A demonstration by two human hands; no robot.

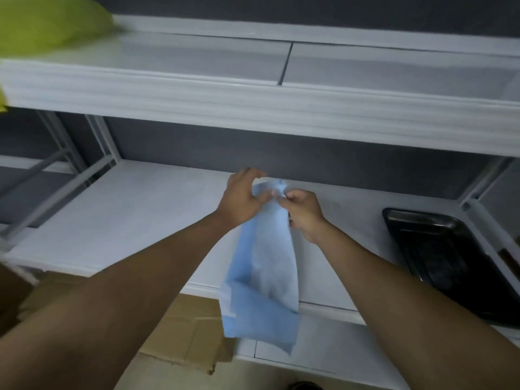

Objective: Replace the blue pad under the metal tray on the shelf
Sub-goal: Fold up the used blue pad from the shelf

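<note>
Both hands, left [242, 198] and right [302, 211], gripping hanging blue pad [267, 266]

A blurred yellow-green object [47, 21], perhaps a bag, lies top left; flattened cardboard [180, 333] lies below.

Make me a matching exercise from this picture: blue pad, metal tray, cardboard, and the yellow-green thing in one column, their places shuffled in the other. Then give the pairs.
Things:
1. blue pad
2. metal tray
3. cardboard
4. yellow-green thing

Places:
A. on the top shelf, at the far left
B. hanging from both hands in front of the middle shelf
C. below the middle shelf, lower left
D. lying on the middle shelf, at the right

Pairs: 1-B, 2-D, 3-C, 4-A. The left hand and right hand both pinch the pad's top edge.
</note>
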